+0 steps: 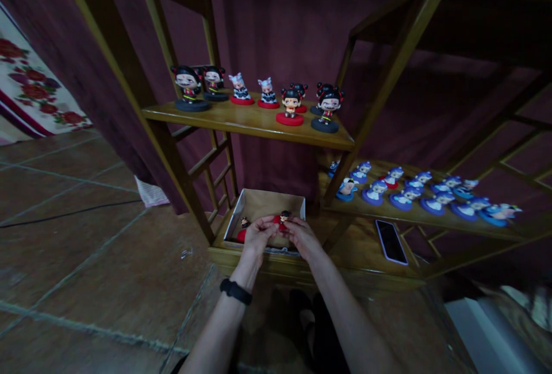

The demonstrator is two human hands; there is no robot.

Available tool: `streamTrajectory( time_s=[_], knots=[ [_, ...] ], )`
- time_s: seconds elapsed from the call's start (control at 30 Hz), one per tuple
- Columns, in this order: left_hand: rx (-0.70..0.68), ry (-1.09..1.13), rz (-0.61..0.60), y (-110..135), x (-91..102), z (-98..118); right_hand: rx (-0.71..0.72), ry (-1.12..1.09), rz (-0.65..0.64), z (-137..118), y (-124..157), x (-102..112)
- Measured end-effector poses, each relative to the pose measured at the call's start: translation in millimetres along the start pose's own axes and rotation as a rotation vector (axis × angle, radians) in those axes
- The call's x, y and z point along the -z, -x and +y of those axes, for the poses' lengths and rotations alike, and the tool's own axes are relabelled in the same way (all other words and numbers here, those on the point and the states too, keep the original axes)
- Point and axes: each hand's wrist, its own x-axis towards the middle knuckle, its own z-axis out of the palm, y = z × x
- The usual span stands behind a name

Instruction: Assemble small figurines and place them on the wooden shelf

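Observation:
Both my hands reach into an open cardboard box [259,201] on the bottom board of a wooden shelf unit. My left hand [257,236] and my right hand [302,236] pinch a small black-haired figurine on a red base [283,220] between their fingertips, just above the box. Another small red-based figurine [244,227] lies in the box at the left. A black band sits on my left wrist.
The upper shelf [241,121] carries several figurines on dark and red bases. A lower shelf at the right [414,213] holds several blue-based figurines. A phone [390,241] lies flat below it. A black cable crosses the tiled floor at the left.

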Motion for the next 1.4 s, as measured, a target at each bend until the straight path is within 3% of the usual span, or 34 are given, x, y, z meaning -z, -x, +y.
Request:
streamTrajectory(
  time_s=[0.47, 0.97, 1.4],
  knots=[
    [0.035, 0.086, 0.036, -2.7, 3.4, 1.4, 0.064, 0.012, -0.028, -2.7, 3.3, 2.0],
    [0.099, 0.113, -0.014, -5.0, 4.3, -2.8, 0.065, 0.044, 0.0, -1.9, 0.8, 5.1],
    [-0.028, -0.049, -0.032, -2.5, -0.1, -0.5, 0.068, 0.045, -0.032, -3.3, 1.5, 5.4]
  ],
)
